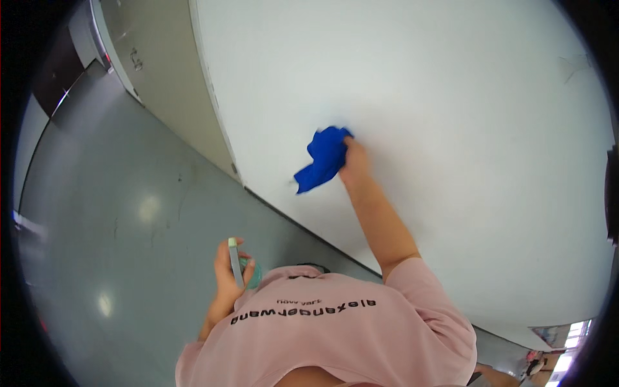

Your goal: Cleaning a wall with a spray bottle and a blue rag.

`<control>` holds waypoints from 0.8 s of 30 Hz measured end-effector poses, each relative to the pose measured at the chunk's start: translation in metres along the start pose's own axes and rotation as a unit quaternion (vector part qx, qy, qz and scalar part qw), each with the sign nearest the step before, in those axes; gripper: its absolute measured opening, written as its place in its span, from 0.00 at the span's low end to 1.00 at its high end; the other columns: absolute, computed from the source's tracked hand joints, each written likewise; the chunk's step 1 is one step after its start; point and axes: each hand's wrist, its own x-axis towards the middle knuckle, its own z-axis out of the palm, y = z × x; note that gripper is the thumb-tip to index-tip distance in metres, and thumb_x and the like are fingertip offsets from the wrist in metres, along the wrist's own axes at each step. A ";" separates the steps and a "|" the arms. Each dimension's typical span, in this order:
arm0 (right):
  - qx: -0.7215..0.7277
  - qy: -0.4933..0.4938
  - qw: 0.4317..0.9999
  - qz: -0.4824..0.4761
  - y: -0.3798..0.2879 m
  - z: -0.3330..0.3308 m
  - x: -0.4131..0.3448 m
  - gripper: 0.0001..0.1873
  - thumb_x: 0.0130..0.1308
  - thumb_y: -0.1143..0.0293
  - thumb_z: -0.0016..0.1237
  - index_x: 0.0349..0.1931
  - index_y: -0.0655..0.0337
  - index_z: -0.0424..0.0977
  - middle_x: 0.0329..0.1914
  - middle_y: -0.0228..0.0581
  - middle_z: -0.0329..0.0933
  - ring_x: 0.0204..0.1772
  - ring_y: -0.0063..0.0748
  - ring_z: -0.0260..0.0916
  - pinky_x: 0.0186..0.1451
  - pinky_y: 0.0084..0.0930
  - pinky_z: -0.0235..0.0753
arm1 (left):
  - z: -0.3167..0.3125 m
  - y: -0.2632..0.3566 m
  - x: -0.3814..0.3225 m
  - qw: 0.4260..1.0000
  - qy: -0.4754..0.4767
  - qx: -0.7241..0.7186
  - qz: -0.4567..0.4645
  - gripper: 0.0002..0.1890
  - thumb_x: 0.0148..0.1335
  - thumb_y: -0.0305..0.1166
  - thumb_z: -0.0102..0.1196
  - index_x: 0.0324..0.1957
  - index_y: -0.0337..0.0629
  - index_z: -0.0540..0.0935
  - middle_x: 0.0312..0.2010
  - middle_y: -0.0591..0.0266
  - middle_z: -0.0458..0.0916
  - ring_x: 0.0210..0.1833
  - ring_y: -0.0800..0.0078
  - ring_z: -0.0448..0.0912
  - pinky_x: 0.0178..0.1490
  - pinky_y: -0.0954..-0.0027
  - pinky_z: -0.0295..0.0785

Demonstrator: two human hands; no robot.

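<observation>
A crumpled blue cloth (pixel 325 157) is bunched in my right hand (pixel 356 157), which presses it to the white wall (pixel 449 111) with the arm stretched out. One end of the cloth hangs down to the left. Low at my left side, my left hand (pixel 226 271) grips a spray bottle (pixel 255 274) by its neck. Its grey and pale green trigger head (pixel 235 263) points away from me, and the translucent green body is partly hidden behind my fingers.
A beige door (pixel 179 82) in a pale frame adjoins the wall on the left. The glossy grey-green floor (pixel 159 232) runs along the wall, with a dark skirting strip (pixel 309 232) at its foot. A dark object (pixel 612 193) juts in at the right rim.
</observation>
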 end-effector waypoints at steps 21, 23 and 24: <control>-0.406 0.058 0.506 -0.759 -0.133 0.039 -0.125 0.09 0.57 0.76 0.40 0.38 0.67 0.70 0.40 0.40 0.70 0.43 0.30 0.66 0.48 0.27 0.65 | -0.007 -0.021 0.012 0.999 0.004 -0.036 -0.008 0.23 0.41 0.25 0.57 0.44 0.37 0.70 0.40 0.53 0.69 0.27 0.69 0.77 0.29 0.72 0.72; -0.446 0.010 0.440 -0.779 -0.148 0.047 -0.136 0.12 0.55 0.76 0.43 0.41 0.66 0.70 0.43 0.45 0.71 0.44 0.37 0.69 0.51 0.29 0.65 | -0.006 -0.022 0.013 0.999 -0.001 -0.045 -0.020 0.23 0.41 0.25 0.57 0.44 0.37 0.70 0.40 0.53 0.70 0.27 0.69 0.77 0.29 0.72 0.72; -0.448 0.006 0.437 -0.780 -0.154 0.043 -0.134 0.12 0.55 0.76 0.43 0.41 0.66 0.70 0.43 0.45 0.71 0.44 0.37 0.69 0.51 0.29 0.65 | -0.005 -0.019 0.016 0.999 -0.012 -0.047 -0.010 0.23 0.41 0.25 0.57 0.44 0.36 0.70 0.40 0.53 0.70 0.27 0.69 0.77 0.29 0.72 0.72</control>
